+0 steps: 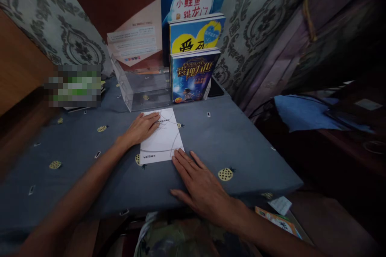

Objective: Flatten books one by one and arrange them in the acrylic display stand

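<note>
A white booklet (163, 140) with "valli" printed at its lower left lies flat on the grey-blue tablecloth (211, 136). Across its upper left part rests my left hand (144, 126), fingers stretched out and covering some of the print. My right hand (200, 182) lies palm down at the lower right corner, its fingertips touching the booklet and its thumb spread toward me. Whether the booklet has several pages cannot be made out. Just behind it stands a clear acrylic book stand (129, 100).
Several books stand upright in the holder's right part, a dark blue book (191, 76) in front. A large brown-backed book (120, 8) leans behind. At the left is a blurred-out stack (78, 88). The table's right edge drops toward books (279, 221) below.
</note>
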A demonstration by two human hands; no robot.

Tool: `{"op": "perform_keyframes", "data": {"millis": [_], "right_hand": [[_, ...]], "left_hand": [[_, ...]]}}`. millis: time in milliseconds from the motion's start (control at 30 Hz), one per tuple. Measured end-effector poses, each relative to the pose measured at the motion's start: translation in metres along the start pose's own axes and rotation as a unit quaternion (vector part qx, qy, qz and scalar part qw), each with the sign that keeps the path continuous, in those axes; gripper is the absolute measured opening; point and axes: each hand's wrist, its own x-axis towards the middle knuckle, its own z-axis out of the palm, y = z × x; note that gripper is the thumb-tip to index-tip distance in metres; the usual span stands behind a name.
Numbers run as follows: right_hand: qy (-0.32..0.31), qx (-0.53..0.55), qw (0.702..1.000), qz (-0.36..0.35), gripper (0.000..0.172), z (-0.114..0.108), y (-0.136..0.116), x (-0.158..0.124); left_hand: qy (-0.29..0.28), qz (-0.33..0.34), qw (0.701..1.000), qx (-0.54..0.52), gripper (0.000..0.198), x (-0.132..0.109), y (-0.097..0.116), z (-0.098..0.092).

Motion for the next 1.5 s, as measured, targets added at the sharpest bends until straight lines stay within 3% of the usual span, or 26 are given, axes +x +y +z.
{"op": "perform_keyframes", "data": {"millis": [133,300,467,600,900,1067,1167,1333,1400,1500], "right_hand": [[0.005,0.003,1.0,0.0,0.074,0.0,0.0,-0.001],[0.012,0.01,1.0,0.007,0.073,0.004,0.0,-0.001],[0.009,0.03,0.999,0.01,0.066,-0.001,0.002,0.0],[0.019,0.065,0.998,0.013,0.048,-0.014,0.006,0.01],[-0.028,0.069,0.997,0.003,0.049,-0.01,0.033,0.077],[-0.035,0.043,0.997,0.046,0.047,-0.01,0.056,0.112],[-0.026,0.026,0.997,0.072,0.051,-0.005,0.068,0.123],[0.026,0.013,0.996,0.085,0.051,0.01,0.077,0.127],[0.041,0.008,0.995,0.088,0.051,0.014,0.077,0.126],[0.052,0.008,0.995,0.081,0.051,0.015,0.077,0.125]], "left_hand": [[0.006,0.048,0.999,-0.009,0.049,-0.02,0.018,0.004],[0.018,0.11,0.993,-0.034,0.047,-0.065,0.047,0.012],[0.045,0.1,0.992,-0.059,0.047,-0.106,0.056,0.016],[0.06,0.077,0.992,-0.085,0.045,-0.119,0.054,0.016],[0.074,0.073,0.985,-0.137,0.034,-0.1,0.047,0.0],[0.091,0.07,0.982,-0.148,0.03,-0.085,0.033,0.002],[0.121,0.012,0.986,-0.11,0.031,-0.075,0.021,0.011],[0.138,-0.17,0.975,-0.027,0.045,-0.059,0.0,0.026],[0.137,-0.19,0.971,-0.038,0.048,-0.053,-0.005,0.031],[0.171,-0.156,0.968,-0.098,0.048,-0.045,-0.008,0.039]]}}
